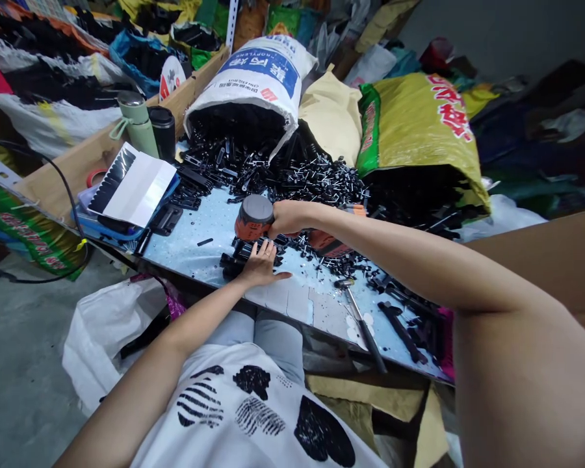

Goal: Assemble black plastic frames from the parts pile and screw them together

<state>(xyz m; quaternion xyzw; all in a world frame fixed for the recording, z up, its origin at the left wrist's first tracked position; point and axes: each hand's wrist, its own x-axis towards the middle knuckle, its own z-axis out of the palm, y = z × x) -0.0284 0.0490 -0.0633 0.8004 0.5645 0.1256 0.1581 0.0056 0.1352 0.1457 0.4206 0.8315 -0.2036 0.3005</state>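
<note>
My right hand (288, 218) is wrapped round the handle of an orange and grey cordless drill (253, 218). The drill lies sideways, its round grey end facing up and its orange base showing to the right under my forearm. Its working tip is hidden. Just below it, my left hand (260, 265) rests with fingers stretched and thumb apart on several long black plastic parts (231, 263) near the table's front edge. Behind the drill is a heap of small black pieces with shiny metal pins (322, 179). A hammer (361, 322) lies to the right.
A white printed sack (258, 71) and a yellow-green sack (419, 123) spill black parts onto the blue tabletop (185, 240). At the left stand a green flask (136, 123), a black cup (162, 133) and a blue tray (107, 227) under a white card. More black parts lie at right.
</note>
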